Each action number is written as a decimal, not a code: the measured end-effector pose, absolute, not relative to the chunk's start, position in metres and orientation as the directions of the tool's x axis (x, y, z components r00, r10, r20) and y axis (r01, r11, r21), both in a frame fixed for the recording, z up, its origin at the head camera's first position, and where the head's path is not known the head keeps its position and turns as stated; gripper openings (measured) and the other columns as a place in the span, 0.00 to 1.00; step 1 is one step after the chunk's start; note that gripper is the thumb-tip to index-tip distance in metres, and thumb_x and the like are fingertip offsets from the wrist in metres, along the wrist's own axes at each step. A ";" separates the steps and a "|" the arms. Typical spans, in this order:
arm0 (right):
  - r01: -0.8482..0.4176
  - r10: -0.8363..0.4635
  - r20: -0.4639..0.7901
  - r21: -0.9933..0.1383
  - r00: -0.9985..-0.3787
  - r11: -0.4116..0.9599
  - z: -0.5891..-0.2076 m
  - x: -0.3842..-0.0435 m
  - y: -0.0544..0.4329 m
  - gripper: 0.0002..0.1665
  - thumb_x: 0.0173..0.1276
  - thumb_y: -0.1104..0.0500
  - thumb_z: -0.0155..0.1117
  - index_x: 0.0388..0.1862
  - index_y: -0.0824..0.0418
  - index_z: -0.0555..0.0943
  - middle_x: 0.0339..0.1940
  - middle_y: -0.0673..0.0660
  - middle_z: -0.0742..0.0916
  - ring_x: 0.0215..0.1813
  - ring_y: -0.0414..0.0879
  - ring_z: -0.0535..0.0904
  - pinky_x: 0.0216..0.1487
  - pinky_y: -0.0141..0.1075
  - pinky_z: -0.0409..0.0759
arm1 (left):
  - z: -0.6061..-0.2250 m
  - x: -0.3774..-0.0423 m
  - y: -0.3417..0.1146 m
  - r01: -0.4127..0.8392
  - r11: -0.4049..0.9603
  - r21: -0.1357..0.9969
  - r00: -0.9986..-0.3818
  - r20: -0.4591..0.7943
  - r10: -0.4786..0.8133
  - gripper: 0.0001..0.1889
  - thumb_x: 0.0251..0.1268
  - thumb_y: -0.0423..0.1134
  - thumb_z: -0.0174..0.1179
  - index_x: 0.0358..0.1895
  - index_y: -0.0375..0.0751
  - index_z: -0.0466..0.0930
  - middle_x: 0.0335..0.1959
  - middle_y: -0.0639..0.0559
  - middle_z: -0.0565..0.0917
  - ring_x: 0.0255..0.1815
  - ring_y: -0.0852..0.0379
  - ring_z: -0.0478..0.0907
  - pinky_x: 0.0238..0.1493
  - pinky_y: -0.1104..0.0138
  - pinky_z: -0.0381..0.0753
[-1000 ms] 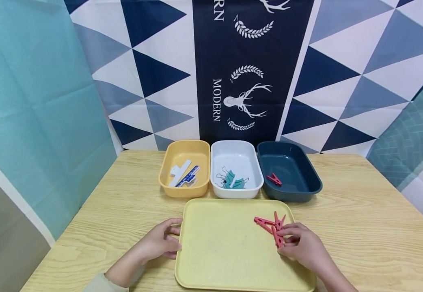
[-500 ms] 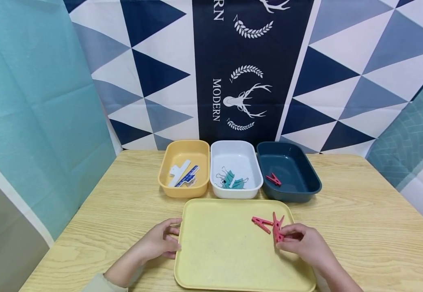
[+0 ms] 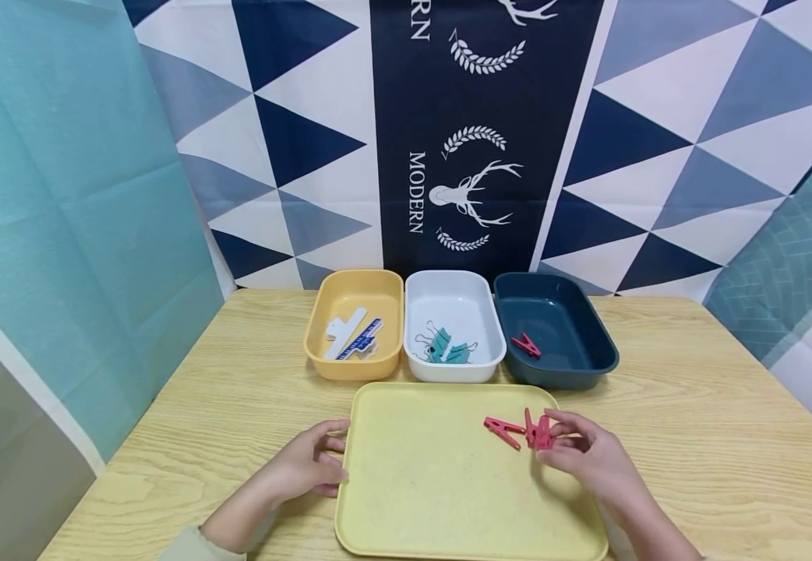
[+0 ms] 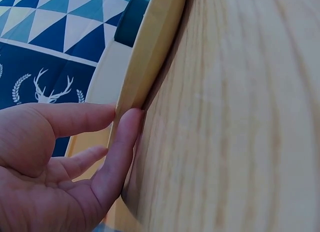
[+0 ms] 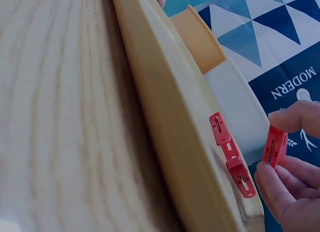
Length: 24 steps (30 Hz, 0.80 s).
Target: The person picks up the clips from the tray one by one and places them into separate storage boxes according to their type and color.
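Observation:
In the head view, my right hand (image 3: 591, 460) pinches a red clothespin (image 3: 545, 434) between thumb and fingers, above the right side of the yellow tray (image 3: 434, 483). The right wrist view shows this held clothespin (image 5: 274, 146) apart from the tray. Two more red clothespins lie on the tray: one (image 3: 504, 432) to the left, the other (image 3: 528, 421) partly hidden behind the held one. My left hand (image 3: 308, 461) is at the tray's left edge. In the left wrist view, the fingertips of that hand (image 4: 65, 162) touch the tray's rim (image 4: 150, 47).
Behind the tray stand three bins in a row. The yellow bin (image 3: 313, 343) has white and blue clips, the white bin (image 3: 455, 372) teal binder clips (image 3: 441, 344), the dark blue bin (image 3: 574, 378) one red clothespin (image 3: 526, 344). A patterned cloth (image 3: 308, 187) hangs behind the wooden table (image 3: 238, 374).
My right hand has drawn one clothespin out of the cluster, lifting it and shifting slightly up and right. The leftmost clothespin moved slightly earlier. My left hand stays in place.

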State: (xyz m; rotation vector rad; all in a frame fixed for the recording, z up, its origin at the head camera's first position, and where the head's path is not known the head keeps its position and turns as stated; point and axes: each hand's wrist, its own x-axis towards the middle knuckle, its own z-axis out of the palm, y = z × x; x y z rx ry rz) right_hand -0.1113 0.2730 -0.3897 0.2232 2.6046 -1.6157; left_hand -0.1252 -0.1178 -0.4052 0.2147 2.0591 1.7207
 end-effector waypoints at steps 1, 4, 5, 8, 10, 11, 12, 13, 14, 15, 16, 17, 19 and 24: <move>0.159 0.092 -0.132 -0.887 -0.987 0.432 -0.389 -0.112 0.273 0.41 0.51 0.61 0.74 0.63 0.67 0.69 0.44 0.59 0.79 0.41 0.43 0.76 0.39 0.28 0.79 | -0.405 -0.125 -0.118 -0.162 0.213 0.964 -0.888 -0.236 0.394 0.40 0.51 0.21 0.63 0.69 0.34 0.55 0.50 0.38 0.67 0.39 0.52 0.75 0.34 0.58 0.85; 0.162 0.098 -0.133 -0.890 -0.986 0.426 -0.387 -0.114 0.273 0.43 0.50 0.61 0.75 0.64 0.67 0.68 0.46 0.60 0.78 0.41 0.42 0.76 0.39 0.27 0.79 | -0.405 -0.126 -0.118 -0.161 0.215 0.963 -0.888 -0.237 0.395 0.40 0.51 0.22 0.63 0.69 0.34 0.55 0.50 0.38 0.67 0.39 0.52 0.75 0.34 0.58 0.85; 0.163 0.099 -0.133 -0.891 -0.986 0.425 -0.387 -0.114 0.274 0.43 0.50 0.61 0.75 0.64 0.67 0.68 0.46 0.60 0.78 0.41 0.43 0.76 0.40 0.27 0.79 | -0.405 -0.126 -0.118 -0.161 0.215 0.963 -0.887 -0.237 0.396 0.40 0.51 0.22 0.63 0.69 0.34 0.55 0.49 0.38 0.67 0.39 0.52 0.75 0.34 0.58 0.85; 0.160 0.096 -0.131 -0.890 -0.987 0.427 -0.385 -0.117 0.274 0.43 0.50 0.60 0.75 0.65 0.66 0.68 0.47 0.61 0.78 0.42 0.43 0.76 0.40 0.27 0.79 | -0.405 -0.126 -0.118 -0.160 0.216 0.963 -0.887 -0.236 0.397 0.40 0.51 0.22 0.63 0.69 0.34 0.55 0.49 0.38 0.67 0.39 0.52 0.75 0.34 0.58 0.85; 0.150 0.096 -0.120 -0.890 -0.988 0.431 -0.383 -0.119 0.274 0.43 0.50 0.61 0.75 0.65 0.66 0.67 0.48 0.61 0.78 0.42 0.42 0.77 0.40 0.26 0.79 | -0.405 -0.126 -0.118 -0.159 0.216 0.963 -0.887 -0.235 0.396 0.40 0.51 0.22 0.63 0.69 0.34 0.55 0.49 0.38 0.67 0.39 0.52 0.75 0.34 0.58 0.85; 0.146 0.095 -0.116 -0.890 -0.989 0.432 -0.382 -0.120 0.274 0.43 0.51 0.61 0.75 0.65 0.66 0.67 0.48 0.61 0.78 0.42 0.42 0.77 0.40 0.26 0.79 | -0.405 -0.126 -0.118 -0.159 0.215 0.963 -0.888 -0.235 0.395 0.40 0.51 0.21 0.63 0.69 0.34 0.55 0.49 0.38 0.67 0.39 0.52 0.75 0.34 0.58 0.85; 0.141 0.093 -0.111 -0.892 -0.989 0.429 -0.381 -0.121 0.273 0.43 0.51 0.61 0.75 0.65 0.66 0.67 0.48 0.61 0.78 0.42 0.42 0.77 0.40 0.26 0.79 | -0.405 -0.126 -0.118 -0.159 0.216 0.963 -0.889 -0.235 0.394 0.40 0.51 0.21 0.63 0.69 0.34 0.55 0.49 0.38 0.67 0.39 0.52 0.75 0.34 0.58 0.85; 0.128 0.089 -0.100 -0.897 -0.991 0.424 -0.380 -0.122 0.273 0.42 0.51 0.61 0.74 0.65 0.66 0.67 0.48 0.61 0.78 0.42 0.42 0.77 0.41 0.26 0.79 | -0.406 -0.126 -0.117 -0.160 0.215 0.963 -0.889 -0.235 0.392 0.40 0.51 0.21 0.63 0.69 0.34 0.56 0.49 0.38 0.67 0.39 0.52 0.75 0.34 0.58 0.85; 0.120 0.087 -0.092 -0.900 -0.992 0.419 -0.379 -0.124 0.274 0.42 0.51 0.61 0.74 0.65 0.66 0.67 0.48 0.61 0.77 0.42 0.42 0.77 0.41 0.25 0.79 | -0.406 -0.126 -0.117 -0.161 0.214 0.963 -0.889 -0.236 0.392 0.40 0.50 0.21 0.63 0.69 0.34 0.56 0.49 0.38 0.68 0.39 0.52 0.75 0.34 0.58 0.85; 0.115 0.086 -0.088 -0.904 -0.992 0.412 -0.377 -0.124 0.274 0.42 0.52 0.61 0.74 0.65 0.65 0.67 0.48 0.61 0.77 0.42 0.42 0.77 0.41 0.25 0.79 | -0.406 -0.126 -0.117 -0.162 0.214 0.963 -0.890 -0.236 0.391 0.40 0.50 0.21 0.63 0.69 0.34 0.56 0.49 0.38 0.68 0.39 0.52 0.76 0.34 0.58 0.85; 0.108 0.083 -0.081 -0.907 -0.993 0.408 -0.376 -0.126 0.274 0.42 0.52 0.61 0.74 0.65 0.65 0.67 0.49 0.61 0.76 0.43 0.42 0.77 0.41 0.25 0.79 | -0.406 -0.126 -0.117 -0.160 0.214 0.964 -0.890 -0.235 0.391 0.40 0.50 0.21 0.63 0.69 0.34 0.56 0.49 0.38 0.68 0.39 0.52 0.76 0.34 0.58 0.85; 0.104 0.082 -0.077 -0.908 -0.994 0.407 -0.374 -0.127 0.275 0.42 0.53 0.60 0.73 0.66 0.64 0.67 0.49 0.62 0.76 0.44 0.42 0.77 0.42 0.24 0.79 | -0.406 -0.126 -0.117 -0.158 0.214 0.964 -0.891 -0.233 0.390 0.40 0.50 0.21 0.63 0.69 0.34 0.56 0.49 0.38 0.68 0.39 0.52 0.76 0.34 0.58 0.85; 0.090 0.081 -0.062 -0.910 -0.995 0.405 -0.371 -0.129 0.276 0.41 0.54 0.60 0.73 0.66 0.63 0.66 0.50 0.61 0.75 0.44 0.41 0.77 0.43 0.23 0.78 | -0.406 -0.126 -0.118 -0.158 0.213 0.964 -0.890 -0.232 0.392 0.40 0.50 0.21 0.63 0.69 0.34 0.56 0.49 0.38 0.67 0.39 0.52 0.76 0.35 0.58 0.85; 0.031 0.082 -0.002 -0.935 -0.997 0.354 -0.366 -0.134 0.280 0.41 0.55 0.61 0.72 0.66 0.65 0.66 0.47 0.58 0.75 0.42 0.36 0.77 0.43 0.22 0.78 | -0.405 -0.126 -0.117 -0.155 0.210 0.965 -0.888 -0.229 0.399 0.40 0.51 0.21 0.63 0.69 0.33 0.55 0.50 0.38 0.68 0.39 0.52 0.76 0.34 0.58 0.85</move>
